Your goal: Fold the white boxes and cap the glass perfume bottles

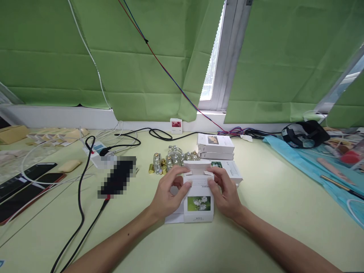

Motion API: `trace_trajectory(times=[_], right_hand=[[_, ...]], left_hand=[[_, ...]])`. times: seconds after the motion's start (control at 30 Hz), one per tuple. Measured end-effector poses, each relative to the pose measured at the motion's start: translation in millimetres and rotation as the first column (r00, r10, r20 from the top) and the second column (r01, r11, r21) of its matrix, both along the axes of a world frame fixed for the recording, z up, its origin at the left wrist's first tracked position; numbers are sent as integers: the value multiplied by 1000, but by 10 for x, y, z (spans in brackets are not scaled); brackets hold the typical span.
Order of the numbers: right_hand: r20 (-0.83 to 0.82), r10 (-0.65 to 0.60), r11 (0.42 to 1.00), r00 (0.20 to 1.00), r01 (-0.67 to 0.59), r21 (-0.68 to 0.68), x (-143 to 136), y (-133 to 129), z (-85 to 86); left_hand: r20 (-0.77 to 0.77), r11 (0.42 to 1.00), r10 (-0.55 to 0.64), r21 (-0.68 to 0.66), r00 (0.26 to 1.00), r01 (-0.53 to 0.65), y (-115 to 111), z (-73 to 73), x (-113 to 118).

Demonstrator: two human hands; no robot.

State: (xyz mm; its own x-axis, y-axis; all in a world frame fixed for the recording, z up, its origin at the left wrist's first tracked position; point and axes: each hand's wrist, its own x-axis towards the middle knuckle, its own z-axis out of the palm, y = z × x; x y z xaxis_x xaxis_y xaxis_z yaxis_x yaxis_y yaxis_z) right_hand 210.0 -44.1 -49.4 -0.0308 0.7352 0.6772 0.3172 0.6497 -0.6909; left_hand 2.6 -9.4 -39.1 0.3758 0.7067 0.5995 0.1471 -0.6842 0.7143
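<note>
A pixelated block (117, 177) hides something beside the black cable (80, 197).

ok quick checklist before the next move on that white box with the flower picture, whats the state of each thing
1. Both hands on the white box: ok, left hand and right hand grip its sides.
2. Top flap open: ok, it stands up.
3. Box contents: cannot tell, the inside is hidden.
4. Small bottles nearby: ok, clustered just behind the box.
5. Stacked boxes apart from the hands: ok, behind the right hand.
6. Black cable away from the box: ok, off to the left.
</note>
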Motion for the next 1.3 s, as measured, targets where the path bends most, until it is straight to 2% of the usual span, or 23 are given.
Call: trace_trajectory(times=[0.2,0.5,0.9,1.3], right_hand=[[-9,4,1000,1000,-5,-13,-2,-1,-15],[-11,3,1000,1000,-3,-19,6,9,1],[-5,-79,991,997,79,106,-3,19,63],[-34,-130,982,991,133,136,-12,9,56]], left_hand=[[37,999,-13,-47,999,15,-7,40,27],[72,993,3,-116,997,5,-12,26,43],[77,990,54,-136,996,-44,-16,43,53],[125,981,28,-192,992,-4,-34,36,69]])
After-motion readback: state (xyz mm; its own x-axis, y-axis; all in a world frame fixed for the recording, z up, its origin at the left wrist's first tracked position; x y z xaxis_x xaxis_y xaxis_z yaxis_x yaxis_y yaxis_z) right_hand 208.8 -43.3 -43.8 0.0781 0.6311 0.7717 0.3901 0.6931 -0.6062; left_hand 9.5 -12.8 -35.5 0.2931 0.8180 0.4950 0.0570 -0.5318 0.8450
